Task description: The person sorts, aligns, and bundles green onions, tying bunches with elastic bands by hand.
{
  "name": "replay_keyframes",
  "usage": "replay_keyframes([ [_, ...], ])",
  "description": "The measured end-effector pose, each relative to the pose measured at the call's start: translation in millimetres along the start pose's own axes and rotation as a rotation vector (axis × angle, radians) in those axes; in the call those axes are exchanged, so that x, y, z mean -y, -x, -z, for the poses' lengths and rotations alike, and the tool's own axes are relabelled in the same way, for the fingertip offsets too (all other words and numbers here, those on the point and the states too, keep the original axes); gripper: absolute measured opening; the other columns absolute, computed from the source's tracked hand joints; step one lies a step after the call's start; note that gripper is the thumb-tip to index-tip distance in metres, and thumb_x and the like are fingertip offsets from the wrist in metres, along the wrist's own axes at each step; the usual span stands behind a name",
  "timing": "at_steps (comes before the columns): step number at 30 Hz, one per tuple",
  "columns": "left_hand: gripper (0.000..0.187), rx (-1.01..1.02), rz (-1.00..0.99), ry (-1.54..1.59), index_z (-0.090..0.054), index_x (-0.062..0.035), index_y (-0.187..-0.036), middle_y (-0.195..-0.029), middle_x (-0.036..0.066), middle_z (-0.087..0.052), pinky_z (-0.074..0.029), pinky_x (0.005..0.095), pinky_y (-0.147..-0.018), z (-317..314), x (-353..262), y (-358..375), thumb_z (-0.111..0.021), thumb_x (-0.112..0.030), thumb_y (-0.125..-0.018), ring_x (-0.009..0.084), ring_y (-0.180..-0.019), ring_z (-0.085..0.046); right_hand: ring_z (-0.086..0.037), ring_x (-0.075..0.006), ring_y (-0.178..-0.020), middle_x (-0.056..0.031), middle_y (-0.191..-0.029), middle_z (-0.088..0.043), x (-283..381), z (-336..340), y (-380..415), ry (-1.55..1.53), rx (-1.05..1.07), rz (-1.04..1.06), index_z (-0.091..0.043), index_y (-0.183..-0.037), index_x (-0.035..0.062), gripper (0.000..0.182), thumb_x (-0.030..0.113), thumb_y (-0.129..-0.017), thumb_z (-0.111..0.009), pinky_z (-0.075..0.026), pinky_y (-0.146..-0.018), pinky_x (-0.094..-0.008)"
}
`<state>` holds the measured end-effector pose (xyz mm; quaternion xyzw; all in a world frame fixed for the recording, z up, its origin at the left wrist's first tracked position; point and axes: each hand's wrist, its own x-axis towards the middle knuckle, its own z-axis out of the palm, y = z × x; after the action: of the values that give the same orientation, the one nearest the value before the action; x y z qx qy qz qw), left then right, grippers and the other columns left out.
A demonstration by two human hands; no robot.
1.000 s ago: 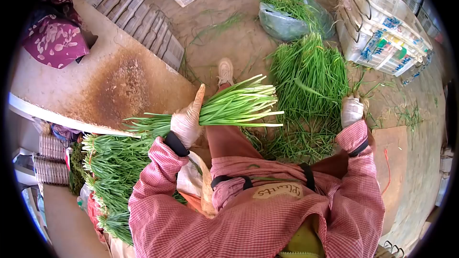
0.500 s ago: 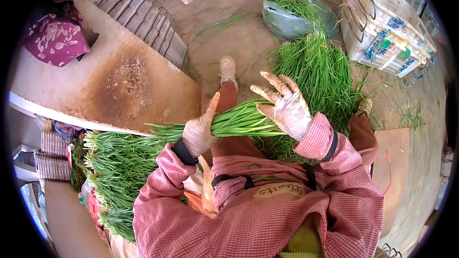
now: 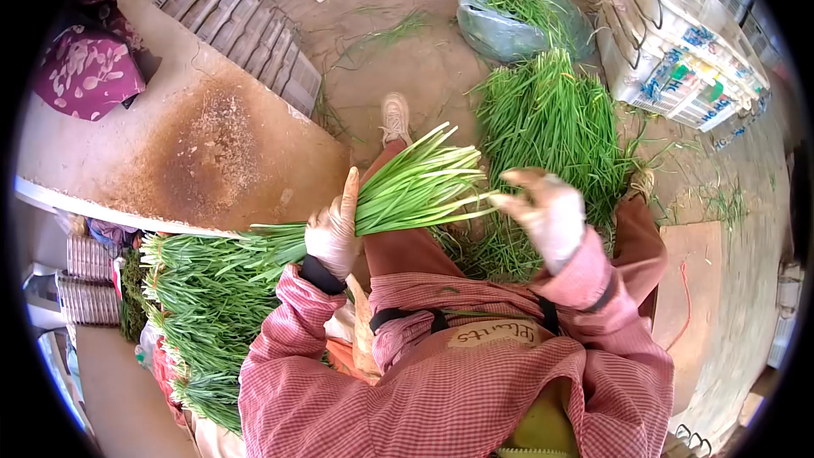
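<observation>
A loose bunch of green chives [image 3: 415, 182] with pale stem ends fanned out lies across my lap. My left hand [image 3: 333, 236], in a thin pale glove, is wrapped round its leafy part, thumb pointing up. My right hand [image 3: 547, 212], gloved too and blurred by motion, is just right of the stem ends. Its fingers are curved, with a gap between thumb and forefinger, and the thumb tip is close to one stem end. Left of my lap lies a thick pile of chives [image 3: 220, 314], which the bunch's leaves overlap.
A larger heap of chives [image 3: 551, 119] covers the floor ahead, beside a plastic bag [image 3: 504, 34] of greens. White crates [image 3: 670, 51] stand at the right, grey crates [image 3: 246, 25] behind the stained board [image 3: 212, 144]. Cardboard [image 3: 691, 288] lies by my right leg.
The bunch's right end has fanned out and swung upward, showing the pale stems. My right hand has let go of it, moved slightly right and curled its spread fingers. My left hand keeps its hold.
</observation>
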<state>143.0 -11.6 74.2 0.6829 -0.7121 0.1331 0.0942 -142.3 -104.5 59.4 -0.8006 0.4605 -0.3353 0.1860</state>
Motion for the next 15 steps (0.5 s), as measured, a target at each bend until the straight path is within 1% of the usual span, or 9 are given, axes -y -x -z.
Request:
replay_keyframes([
  [1, 0.079, -0.023, -0.004, -0.036, -0.025, -0.0121, -0.134, -0.074, 0.008, -0.055, -0.045, 0.0384, -0.057, 0, -6, 0, -0.062, -0.012, -0.065, 0.0274, -0.059, -0.055, -0.058, -0.0168, -0.056, -0.0087, -0.069, -0.061, 12, -11, -4, 0.029, 0.162, -0.048, -0.064, -0.088, 0.004, 0.023, 0.025, -0.079, -0.06, -0.048, -0.051, -0.027],
  [3, 0.079, -0.051, 0.004, -0.072, -0.025, -0.0121, -0.135, -0.073, 0.008, -0.054, -0.045, 0.0379, -0.058, -1, -12, 0, -0.062, -0.011, -0.064, 0.0268, -0.059, -0.054, -0.052, -0.0153, -0.047, -0.0084, -0.065, -0.06, 19, -27, -10, -0.229, 0.024, 0.027, -0.064, -0.086, 0.0026, 0.026, 0.027, -0.08, -0.059, -0.044, -0.043, -0.027],
  [4, 0.08, -0.069, 0.046, -0.001, -0.024, -0.012, -0.135, -0.073, 0.007, -0.054, -0.045, 0.0374, -0.058, -1, -11, 0, -0.062, -0.01, -0.064, 0.0267, -0.06, -0.054, -0.048, -0.0174, -0.04, -0.0091, -0.055, -0.054, 15, -32, -10, -0.166, -0.087, 0.084, -0.061, -0.069, 0.0074, 0.02, 0.025, -0.078, -0.061, -0.042, -0.04, -0.0314],
  [5, 0.08, -0.083, 0.093, 0.07, -0.024, -0.0118, -0.135, -0.073, 0.007, -0.054, -0.045, 0.037, -0.058, 0, -10, 3, -0.062, -0.01, -0.064, 0.0266, -0.061, -0.055, -0.046, -0.0168, -0.038, -0.0069, -0.051, -0.052, 1, -46, -5, -0.35, -0.149, 0.097, -0.059, -0.064, 0.0075, 0.027, 0.028, -0.081, -0.057, -0.041, -0.038, -0.0307],
  [7, 0.082, -0.052, 0.144, 0.063, -0.023, -0.0108, -0.135, -0.074, 0.007, -0.054, -0.045, 0.0363, -0.06, -2, -3, 9, -0.062, -0.009, -0.064, 0.0263, -0.063, -0.055, -0.048, -0.017, -0.039, -0.0041, -0.048, -0.051, -24, -34, 2, -0.354, -0.217, -0.043, -0.057, -0.062, 0.0085, 0.027, 0.029, -0.08, -0.058, -0.043, -0.04, -0.0309],
  [9, 0.083, -0.083, 0.203, 0.116, -0.021, -0.0099, -0.135, -0.076, 0.008, -0.055, -0.045, 0.0366, -0.061, -2, 2, 10, -0.062, -0.009, -0.064, 0.0259, -0.064, -0.055, -0.049, -0.0175, -0.04, -0.0031, -0.052, -0.054, -59, -11, 9, 0.215, -0.3, -0.136, -0.057, -0.063, 0.0099, 0.024, 0.027, -0.079, -0.06, -0.044, -0.041, -0.0299],
  [11, 0.082, -0.088, 0.206, 0.111, -0.022, -0.0094, -0.135, -0.077, 0.008, -0.055, -0.045, 0.0366, -0.062, -7, 3, 11, -0.061, -0.008, -0.064, 0.0252, -0.065, -0.056, -0.051, -0.018, -0.042, -0.0044, -0.058, -0.057, -132, -13, 32, 0.806, -0.319, 0.022, -0.06, -0.072, 0.0095, 0.018, 0.026, -0.079, -0.06, -0.046, -0.043, -0.0306],
  [12, 0.081, -0.084, 0.196, 0.056, -0.023, -0.0094, -0.135, -0.078, 0.008, -0.055, -0.045, 0.0364, -0.063, -9, 2, 8, -0.061, -0.008, -0.064, 0.0249, -0.065, -0.055, -0.053, -0.0174, -0.044, -0.0054, -0.062, -0.059, -104, 0, 20, 0.74, -0.424, 0.084, -0.061, -0.078, 0.0096, 0.018, 0.027, -0.08, -0.058, -0.047, -0.043, -0.0301],
  [15, 0.077, -0.093, 0.154, -0.051, -0.026, -0.009, -0.134, -0.08, 0.007, -0.055, -0.044, 0.0358, -0.063, -22, -5, 10, -0.059, -0.008, -0.064, 0.0238, -0.066, -0.055, -0.057, -0.014, -0.047, -0.009, -0.069, -0.064, 25, 5, 13, -0.248, -0.35, -0.053, -0.063, -0.091, 0.007, 0.026, 0.03, -0.079, -0.059, -0.048, -0.041, -0.0266],
])
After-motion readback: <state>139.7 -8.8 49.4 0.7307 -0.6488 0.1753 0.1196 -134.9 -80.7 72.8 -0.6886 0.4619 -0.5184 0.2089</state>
